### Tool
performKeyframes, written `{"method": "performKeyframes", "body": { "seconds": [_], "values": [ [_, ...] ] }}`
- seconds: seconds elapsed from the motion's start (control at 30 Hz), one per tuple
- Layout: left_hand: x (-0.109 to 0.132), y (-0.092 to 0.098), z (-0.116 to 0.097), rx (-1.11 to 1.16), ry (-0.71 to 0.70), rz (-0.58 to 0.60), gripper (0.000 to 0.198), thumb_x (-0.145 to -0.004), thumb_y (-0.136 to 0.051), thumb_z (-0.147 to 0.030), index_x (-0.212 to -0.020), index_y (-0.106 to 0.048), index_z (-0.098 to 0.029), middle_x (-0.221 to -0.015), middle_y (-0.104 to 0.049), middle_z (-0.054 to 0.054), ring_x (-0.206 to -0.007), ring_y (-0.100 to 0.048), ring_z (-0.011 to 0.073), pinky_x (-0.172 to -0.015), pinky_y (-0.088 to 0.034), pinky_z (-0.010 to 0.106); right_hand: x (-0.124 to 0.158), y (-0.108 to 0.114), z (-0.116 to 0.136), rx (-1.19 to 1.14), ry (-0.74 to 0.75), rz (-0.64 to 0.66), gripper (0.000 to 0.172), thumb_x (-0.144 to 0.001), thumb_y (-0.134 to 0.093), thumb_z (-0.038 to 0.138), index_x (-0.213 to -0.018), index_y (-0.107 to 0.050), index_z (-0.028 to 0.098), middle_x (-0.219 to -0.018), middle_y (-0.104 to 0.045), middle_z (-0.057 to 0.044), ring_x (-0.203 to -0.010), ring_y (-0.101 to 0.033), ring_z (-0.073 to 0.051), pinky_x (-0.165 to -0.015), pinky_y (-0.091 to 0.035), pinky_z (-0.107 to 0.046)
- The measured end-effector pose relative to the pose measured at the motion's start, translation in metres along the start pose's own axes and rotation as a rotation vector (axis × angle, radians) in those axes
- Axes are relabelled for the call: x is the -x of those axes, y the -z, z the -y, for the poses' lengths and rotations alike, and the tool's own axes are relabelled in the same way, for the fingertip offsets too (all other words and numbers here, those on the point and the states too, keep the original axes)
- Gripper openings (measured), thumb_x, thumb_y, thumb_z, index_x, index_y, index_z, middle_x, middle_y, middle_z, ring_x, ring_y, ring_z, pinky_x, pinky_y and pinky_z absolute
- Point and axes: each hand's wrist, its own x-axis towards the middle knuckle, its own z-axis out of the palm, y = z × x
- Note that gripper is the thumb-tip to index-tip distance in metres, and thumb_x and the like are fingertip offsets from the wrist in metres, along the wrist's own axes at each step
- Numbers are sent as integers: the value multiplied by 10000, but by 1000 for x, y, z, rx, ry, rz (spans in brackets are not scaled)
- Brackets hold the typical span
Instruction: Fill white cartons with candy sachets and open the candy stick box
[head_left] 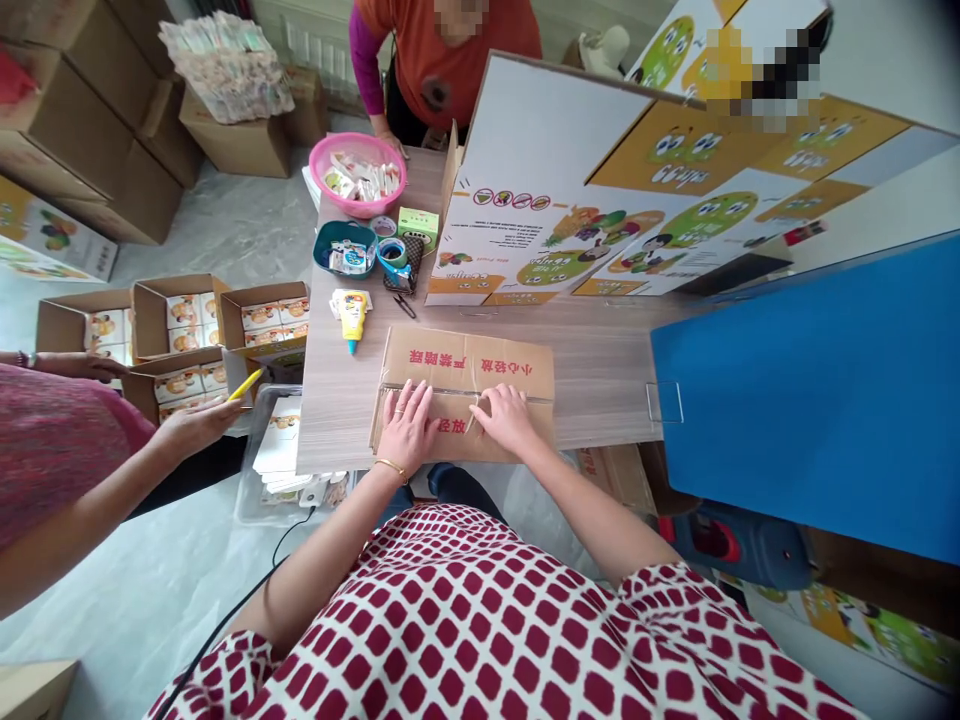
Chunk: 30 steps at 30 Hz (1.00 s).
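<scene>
A flattened brown cardboard box [517, 352] with red printed characters lies on the table in front of me. A thin pale string or band runs across its middle. My left hand [406, 425] rests on the near left part of the box, fingers stretched out and slightly apart. On the right part, my right hand [508, 418] lies with its fingers spread over the cardboard, thumb side against the band. Whether those fingertips grip the band is hard to make out.
Left on the table [600, 380] stand a yellow glue bottle [352, 318], a teal basket [345, 250], tape and a pink basin [358, 205]. Large printed cartons [525, 200] rise behind; a blue panel [810, 400] is at right. A co-worker's hand [196, 425] holds a yellow pen [246, 384].
</scene>
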Motion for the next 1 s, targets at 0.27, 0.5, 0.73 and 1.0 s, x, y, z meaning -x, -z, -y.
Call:
{"method": "performKeyframes", "body": {
  "seconds": [0.27,0.5,0.73,1.0],
  "values": [
    [-1,-16,-4,-77,20,-28,570,-1038,-442,-394,-1565,-423,-178,-1549,-515,137,-1507,-368,306,-1283,-85,582,-17,16,-10,-177,12,119,394,-1003,-529,547,-805,-577,209,-944,-646,-38,-835,-603,-176,-737,-393,-282],
    [-23,-8,-10,-92,36,-150,393,-979,-565,-497,-1143,-701,-167,-1117,-708,128,-1125,-604,295,-1199,-279,528,-2,23,3,-83,66,200,464,-854,-756,569,-1028,-563,185,-1054,-712,-128,-979,-666,-286,-808,-448,-343],
    [-25,12,-34,-163,103,-99,285,-982,-571,-423,-1000,-704,-172,-1021,-682,121,-1045,-585,306,-1075,-377,505,5,37,-9,-94,198,144,201,-1020,-577,374,-968,-624,185,-998,-711,-84,-944,-641,-229,-852,-453,-330],
    [-26,36,-78,-269,-109,40,316,-911,-609,-200,-1199,-653,-78,-1144,-643,203,-1131,-545,343,-1060,-398,521,-27,52,-53,-49,115,-56,260,-1053,-438,248,-972,-677,184,-1033,-697,-97,-986,-608,-236,-871,-436,-335]
  ]
}}
